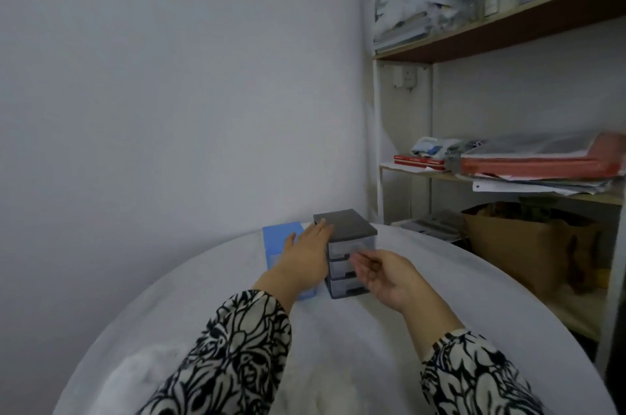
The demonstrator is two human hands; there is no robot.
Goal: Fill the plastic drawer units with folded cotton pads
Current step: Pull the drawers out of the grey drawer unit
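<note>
Evidently early: the left hand (306, 253) rests flat, fingers spread, against the grey three-drawer unit (349, 253), the right hand (381, 274), loosely open and empty, nears its closed drawers; white cotton pads (149, 370) lie untouched behind both wrists.

- Left hand (306, 253) reached forward at frame centre, fingers straight, palm down.
- Right hand (384, 274) hovered right of centre, fingers loosely extended, empty.

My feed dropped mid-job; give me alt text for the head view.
The left hand lies flat against the grey-topped clear plastic drawer unit while the right hand reaches for its drawer fronts. A blue plastic drawer unit stands beside it on the white-covered table.
</note>
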